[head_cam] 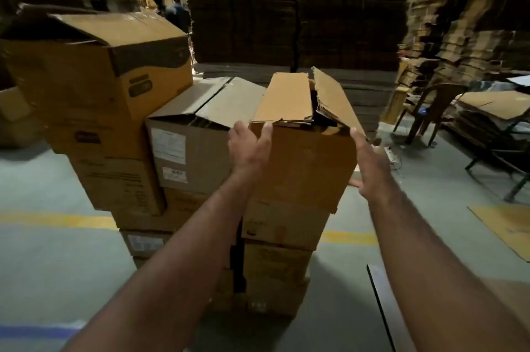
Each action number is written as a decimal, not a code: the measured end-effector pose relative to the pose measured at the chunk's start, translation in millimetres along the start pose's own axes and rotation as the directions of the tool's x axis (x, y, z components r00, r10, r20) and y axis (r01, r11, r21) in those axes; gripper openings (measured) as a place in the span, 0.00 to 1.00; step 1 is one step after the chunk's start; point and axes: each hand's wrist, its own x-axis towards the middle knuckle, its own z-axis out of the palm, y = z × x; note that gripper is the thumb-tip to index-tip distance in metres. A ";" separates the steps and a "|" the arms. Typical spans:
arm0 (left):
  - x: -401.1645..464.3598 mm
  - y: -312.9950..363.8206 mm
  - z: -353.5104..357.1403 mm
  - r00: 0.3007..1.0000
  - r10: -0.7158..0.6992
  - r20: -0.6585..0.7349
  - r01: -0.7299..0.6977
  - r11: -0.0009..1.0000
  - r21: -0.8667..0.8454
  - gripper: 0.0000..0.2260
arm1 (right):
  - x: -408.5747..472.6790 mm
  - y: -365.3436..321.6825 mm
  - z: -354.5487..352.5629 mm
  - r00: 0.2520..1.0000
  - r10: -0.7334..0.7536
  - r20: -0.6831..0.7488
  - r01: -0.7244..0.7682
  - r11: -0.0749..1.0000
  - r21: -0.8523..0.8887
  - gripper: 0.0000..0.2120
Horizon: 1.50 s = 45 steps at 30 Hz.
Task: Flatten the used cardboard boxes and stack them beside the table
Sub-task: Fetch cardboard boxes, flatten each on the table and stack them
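A brown cardboard box (304,162) with torn, half-raised top flaps sits on top of a stack of boxes in the middle. My left hand (249,148) lies flat against its left side, fingers straight and reaching the top edge. On the box's right side my right hand (370,162) presses with straight fingers, its fingertips near the right flap. A grey-brown box (189,148) with white labels stands just left of it, and a bigger tan box (100,70) with open flaps sits higher at the left.
More boxes (275,262) are stacked underneath, down to the grey floor. Tall piles of flattened cardboard (295,27) rise behind and at the right. A chair (427,111) and a table loaded with flat cardboard (493,111) stand at the right. Two persons (172,9) are far back.
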 end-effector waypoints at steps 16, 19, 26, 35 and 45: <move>52.1 -15.1 49.3 0.940 -0.340 0.018 0.327 0.890 -0.318 0.32 | 70.7 25.4 43.5 0.973 0.226 0.039 -0.229 0.952 0.205 0.57; 48.8 -20.2 50.4 0.946 -0.323 -0.023 0.296 0.893 -0.339 0.31 | 64.7 22.6 46.4 0.980 0.196 0.014 -0.195 0.957 0.213 0.50; 33.5 -14.7 28.6 0.974 -0.224 -0.043 0.181 0.872 -0.455 0.31 | 33.9 3.7 32.5 0.991 0.113 -0.072 -0.092 0.964 0.251 0.29; 1.9 23.8 13.8 0.997 -0.056 0.045 0.071 0.686 -0.724 0.18 | -22.9 -11.5 -12.8 0.976 -0.112 -0.184 0.175 0.911 0.374 0.27; -50.5 66.6 86.5 0.886 0.150 0.439 0.299 0.541 -0.786 0.08 | -81.0 13.8 -116.4 0.833 -0.193 -0.519 0.382 0.879 0.285 0.19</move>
